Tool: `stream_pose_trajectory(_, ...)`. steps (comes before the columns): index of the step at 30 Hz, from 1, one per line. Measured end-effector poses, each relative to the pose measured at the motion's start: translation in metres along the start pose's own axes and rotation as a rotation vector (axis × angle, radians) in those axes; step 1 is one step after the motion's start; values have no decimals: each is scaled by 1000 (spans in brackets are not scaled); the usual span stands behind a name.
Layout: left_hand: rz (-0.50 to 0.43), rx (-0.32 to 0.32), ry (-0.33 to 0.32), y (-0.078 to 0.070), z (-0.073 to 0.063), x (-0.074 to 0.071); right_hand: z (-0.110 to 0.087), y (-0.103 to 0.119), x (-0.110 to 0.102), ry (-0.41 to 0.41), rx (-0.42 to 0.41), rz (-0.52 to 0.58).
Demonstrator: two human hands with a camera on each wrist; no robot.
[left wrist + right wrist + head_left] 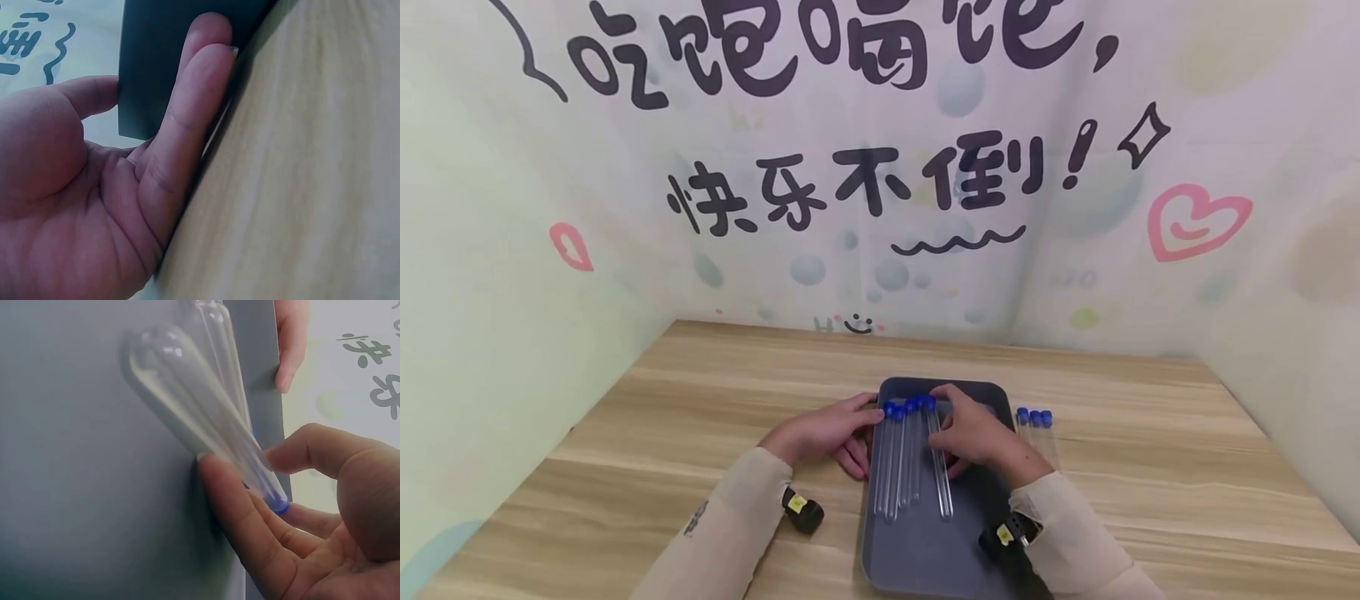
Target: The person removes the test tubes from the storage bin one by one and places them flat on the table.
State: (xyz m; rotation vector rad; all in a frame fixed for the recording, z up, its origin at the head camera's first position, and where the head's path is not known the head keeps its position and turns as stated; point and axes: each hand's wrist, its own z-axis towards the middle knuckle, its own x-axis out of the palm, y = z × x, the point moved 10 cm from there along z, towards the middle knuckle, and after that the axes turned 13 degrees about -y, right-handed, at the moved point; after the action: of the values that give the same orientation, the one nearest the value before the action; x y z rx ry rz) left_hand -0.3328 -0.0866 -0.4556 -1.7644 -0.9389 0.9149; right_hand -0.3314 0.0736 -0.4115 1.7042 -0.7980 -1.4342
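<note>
A dark grey rectangular tray (917,557) lies on the wooden table. Several clear test tubes (896,467) with blue caps lie side by side along its left part, caps towards the far end. My right hand (973,429), over the tray's right side, pinches one blue-capped test tube (194,400) between thumb and fingers near its cap, the rounded end pointing towards me. With the thumb at the rim and the fingers along the outer wall, my left hand (827,435) grips the tray's left side.
On the table (700,400), just right of the tray, lie several more blue-capped tubes (1036,422), partly hidden by my right hand. A printed cloth backdrop (775,283) hangs behind the table.
</note>
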Motion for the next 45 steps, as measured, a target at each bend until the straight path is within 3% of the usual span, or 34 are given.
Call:
stream_pose_trajectory(19, -6, 6, 1, -2, -1, 1, 1, 15, -12, -107, -36, 50)
stream_pose_trajectory(30, -2, -2, 0, 1, -1, 0, -6, 28, -19, -89, -63, 82)
stream_pose_trajectory(38, -19, 10, -7, 0, -1, 1, -16, 48, -35, -80, -127, 78)
stream_pose_trajectory(45, -19, 13, -2, -1, 0, 1, -21, 48, -54, -87, -111, 75)
